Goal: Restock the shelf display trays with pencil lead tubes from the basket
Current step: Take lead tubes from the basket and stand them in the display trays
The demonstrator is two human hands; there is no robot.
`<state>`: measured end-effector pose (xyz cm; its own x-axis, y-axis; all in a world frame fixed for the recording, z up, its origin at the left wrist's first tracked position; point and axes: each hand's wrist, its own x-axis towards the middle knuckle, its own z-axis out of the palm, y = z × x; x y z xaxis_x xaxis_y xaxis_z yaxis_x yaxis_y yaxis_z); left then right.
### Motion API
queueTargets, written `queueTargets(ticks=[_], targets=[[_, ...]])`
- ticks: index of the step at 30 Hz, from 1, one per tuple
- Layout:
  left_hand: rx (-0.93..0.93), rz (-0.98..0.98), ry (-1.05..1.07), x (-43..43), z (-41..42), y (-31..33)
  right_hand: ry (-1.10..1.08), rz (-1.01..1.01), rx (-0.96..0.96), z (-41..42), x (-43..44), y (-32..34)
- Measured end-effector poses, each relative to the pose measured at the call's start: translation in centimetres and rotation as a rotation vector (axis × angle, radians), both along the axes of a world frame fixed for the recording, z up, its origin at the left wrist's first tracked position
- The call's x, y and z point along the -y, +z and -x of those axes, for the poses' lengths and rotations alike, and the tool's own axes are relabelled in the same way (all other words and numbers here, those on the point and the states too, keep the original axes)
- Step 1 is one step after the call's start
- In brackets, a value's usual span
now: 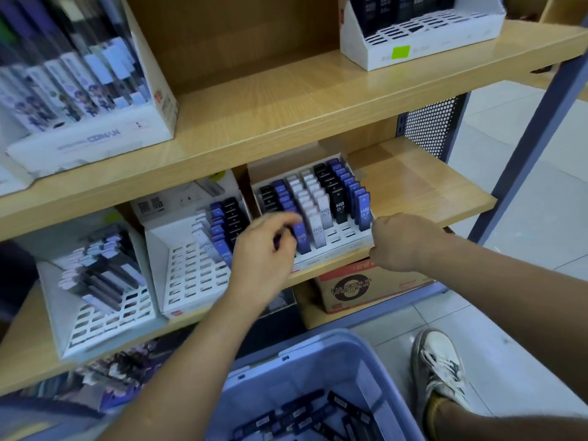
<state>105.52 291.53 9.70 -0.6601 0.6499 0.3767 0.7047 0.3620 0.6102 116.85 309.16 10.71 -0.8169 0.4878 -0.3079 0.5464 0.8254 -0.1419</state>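
Left hand (264, 249): reaches in from lower centre, forearm rising towards the middle of the frame, back of the hand to the camera. Fingers are curled together and, with the thumb, pinch the top of a blue tube (302, 238); the fingertips are motion-blurred.

Right hand (402, 241): comes in from the right edge, forearm nearly level. Fingers are curled into a fist over the front right corner of the right tray (337, 253) and grip its edge.

Right tray: white, slotted, on the middle shelf (413, 189) at centre frame. It holds six columns of tubes: black, blue, white, white, black, blue. Front slots of the right-hand columns show open.

Middle tray (191, 281): just left of the first. A small cluster of white, blue and black tubes sits in its upper right part; the slots below show open.

Left tray (105, 319): blurred tubes in its upper half.

Basket (321, 348): pale blue plastic, bottom centre. Loose tubes (305, 418), dark and blue, lie flat in it at mixed angles.

Blue tube: at the front of the second column of the right tray, standing on end. Its long axis runs bottom to top and leans slightly back, with the label face towards the camera.
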Motion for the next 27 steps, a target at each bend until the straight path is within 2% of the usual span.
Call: queueTargets(ticks=[4, 6, 11, 15, 19, 22, 24, 27], targets=[[-0.086, 0.003, -0.061, 6.2, -2.5, -3.6, 0.254, 0.206, 0.028, -0.3, 4.4, -0.6], [-0.003, 0.044, -0.054, 8.2, -3.0, -6.1, 0.378, 0.276, 0.084, -0.8, 7.4, -2.2], [0.237, 0.496, -0.148, 12.8, -5.1, -15.3, 0.522, 0.252, 0.310, -2.2, 12.9, -9.6], [0.417, 0.817, -0.133, 17.8, -6.5, -23.4, 0.447, 0.291, 0.359, -4.1, 15.4, -17.7], [0.485, 1.041, -0.083, 20.9, -7.4, -28.5, 0.140, 0.434, 0.334, -5.4, 17.1, -25.3], [0.562, 1.137, -0.114, 21.5, -8.9, -31.0, -0.018, 0.446, 0.266, -6.5, 17.9, -30.1], [0.592, 1.140, -0.111, 21.4, -10.1, -32.1, -0.022, 0.398, 0.240, -7.1, 18.1, -32.4], [0.522, 1.137, -0.062, 21.1, -12.0, -33.2, 0.121, 0.308, 0.239, -6.3, 18.7, -33.6]])
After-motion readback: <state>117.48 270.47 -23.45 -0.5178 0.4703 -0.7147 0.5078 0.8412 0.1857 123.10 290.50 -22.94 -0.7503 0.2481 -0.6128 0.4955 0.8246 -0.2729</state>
